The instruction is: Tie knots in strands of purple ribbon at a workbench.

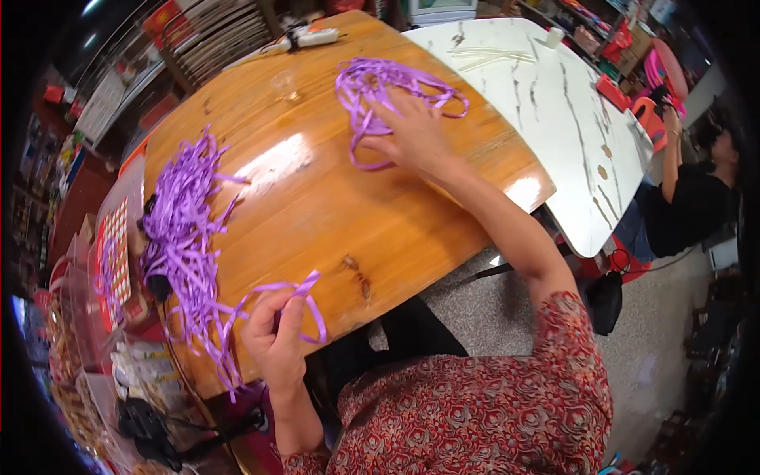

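Note:
My left hand (273, 332) is closed near the front edge of the wooden table, with a purple ribbon (315, 317) pinched between thumb and fingers. One loop of it curls out to the right, and a strand runs left toward a large tangled heap of purple ribbons (184, 214) along the table's left side. My right hand (412, 134) is stretched out to the far side, over a smaller pile of looped purple ribbons (388, 73). Its thumb and fingers are apart, and the fingertips rest at the pile.
The wooden table (317, 214) bears a small clear cup (286, 85) and a white power strip (317, 37). A white marbled table (538, 103) adjoins at right, with pale strips on it. Plastic boxes stand left. Another person (689, 198) sits at far right.

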Tool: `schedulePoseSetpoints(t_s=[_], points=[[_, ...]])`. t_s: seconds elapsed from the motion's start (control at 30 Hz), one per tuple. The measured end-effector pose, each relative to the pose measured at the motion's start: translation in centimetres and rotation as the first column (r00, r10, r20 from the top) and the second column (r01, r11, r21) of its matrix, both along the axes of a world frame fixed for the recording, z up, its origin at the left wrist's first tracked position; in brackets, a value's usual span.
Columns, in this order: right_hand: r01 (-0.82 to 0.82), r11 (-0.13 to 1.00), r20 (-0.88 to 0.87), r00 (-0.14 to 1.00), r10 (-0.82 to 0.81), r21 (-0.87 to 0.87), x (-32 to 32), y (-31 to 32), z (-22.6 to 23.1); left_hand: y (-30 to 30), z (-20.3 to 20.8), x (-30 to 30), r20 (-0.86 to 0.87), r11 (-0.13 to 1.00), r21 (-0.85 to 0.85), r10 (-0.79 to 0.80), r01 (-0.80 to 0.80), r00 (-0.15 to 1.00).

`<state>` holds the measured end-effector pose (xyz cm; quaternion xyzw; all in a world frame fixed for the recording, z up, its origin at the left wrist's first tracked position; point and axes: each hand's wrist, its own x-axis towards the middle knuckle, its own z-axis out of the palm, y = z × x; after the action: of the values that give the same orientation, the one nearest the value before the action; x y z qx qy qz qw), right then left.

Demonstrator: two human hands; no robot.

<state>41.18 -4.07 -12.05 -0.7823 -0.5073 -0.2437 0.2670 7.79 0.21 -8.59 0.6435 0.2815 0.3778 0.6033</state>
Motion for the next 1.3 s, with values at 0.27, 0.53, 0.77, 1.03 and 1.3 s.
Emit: schedulePoseSetpoints(t_s=[0.27, 0.53, 0.77, 1.03, 1.3], points=[[0.243, 0.966, 0.087, 0.968, -0.236, -0.084, 5.5, 7.9, -1.9, 2.0, -1.0, 0.1, 0.012, 0.999, -0.042, 0.033, -0.032, 0.999], [0.039, 0.973, -0.227, 0.97, -0.092, -0.226, 9.9, 2.9, 0.2, 2.9, -2.5, 1.3, 0.073, 0.996, -0.083, -0.006, 0.012, 0.997], [0.511, 0.854, -0.209, 0.85, -0.483, 0.103, 26.9, -14.9, 3.6, 3.0, -1.5, 2.9, 0.028, 0.994, -0.075, 0.077, -0.075, 0.997], [0.876, 0.469, -0.258, 0.481, -0.838, 0.11, 36.3, -32.1, 7.9, 3.0, -2.4, 5.1, 0.0, 0.996, -0.075, 0.05, -0.05, 0.999], [0.599, 0.801, 0.406, 0.726, -0.554, 0.022, 39.2, -34.3, 0.1, 1.9, -2.0, 6.4, -0.159, 0.996, -0.04, 0.073, -0.08, 0.985]])
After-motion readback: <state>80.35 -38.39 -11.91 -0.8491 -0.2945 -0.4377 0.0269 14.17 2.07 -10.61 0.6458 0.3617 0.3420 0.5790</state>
